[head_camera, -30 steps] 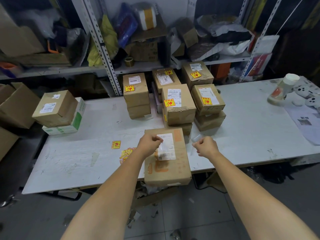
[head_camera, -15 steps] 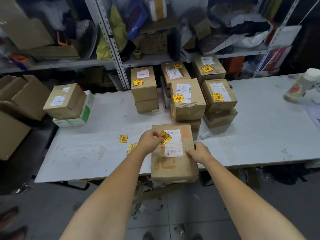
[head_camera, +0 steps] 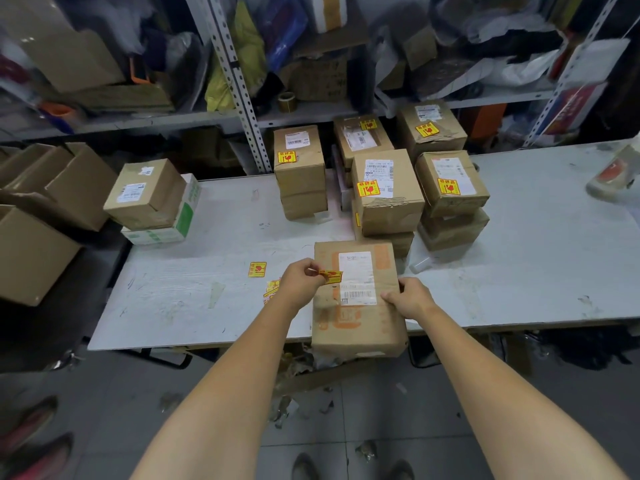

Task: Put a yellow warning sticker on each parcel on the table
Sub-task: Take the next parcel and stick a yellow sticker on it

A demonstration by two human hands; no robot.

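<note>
Closest in, the near parcel [head_camera: 358,336] lies flat at six o'clock on the table [head_camera: 519,271], its near end hanging over the table's edge. The right hand [head_camera: 412,297] grips its right side, fingers curled over the edge. The left hand [head_camera: 299,277] pinches a yellow sticker [head_camera: 330,276] between thumb and forefinger, holding it just above the parcel's left side, beside the white shipping label [head_camera: 356,277].

The sticker looks thin, limp and nearly weightless. With a tacky back it would fold onto itself or cling to a fingertip, so it is best held by one edge, as here, and smoothed down from that edge. The parcel is stiff cardboard with a slightly crumpled skin, firm enough to press on, though the overhang means it wants steadying.

The shipping label carries a barcode and small print I cannot read; faded orange printing on the cardboard is also illegible. The sticker's red marks are too small to make out.

At nine o'clock from the parcel lie a loose sticker [head_camera: 257,269] and a small sticker pile [head_camera: 272,289]. Further off, from eleven to one o'clock, stand the stacked parcels — the left stack [head_camera: 304,181], the middle stack [head_camera: 391,209] and the right stack [head_camera: 453,202] — whose top boxes each bear a yellow sticker, with two more stickered boxes behind. At ten o'clock an unstickered box [head_camera: 145,192] sits on a white-and-green carton [head_camera: 187,209].
</note>
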